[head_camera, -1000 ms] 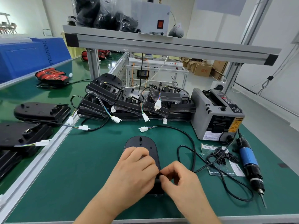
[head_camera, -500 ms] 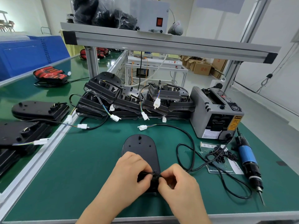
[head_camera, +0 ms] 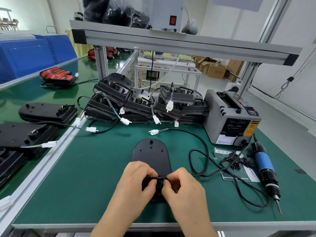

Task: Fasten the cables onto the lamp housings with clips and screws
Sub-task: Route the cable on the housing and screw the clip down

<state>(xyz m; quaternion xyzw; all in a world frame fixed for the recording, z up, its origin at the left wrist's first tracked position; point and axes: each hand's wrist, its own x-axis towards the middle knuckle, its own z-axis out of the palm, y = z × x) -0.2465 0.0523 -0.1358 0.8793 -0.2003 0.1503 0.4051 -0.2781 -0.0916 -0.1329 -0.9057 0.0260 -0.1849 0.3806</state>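
The left hand (head_camera: 136,182) is pinching the black cable (head_camera: 188,131) with curled fingers at the 6 o'clock end of the lamp housing (head_camera: 151,154). The housing is lying flat on the green table (head_camera: 85,185), with a stack of other housings (head_camera: 136,105) sitting at its 12 o'clock. The right hand (head_camera: 181,187) is pinching the same cable just beside the left fingertips, while at the housing's 3 o'clock black clips (head_camera: 236,161) are lying near a blue screwdriver (head_camera: 265,170).
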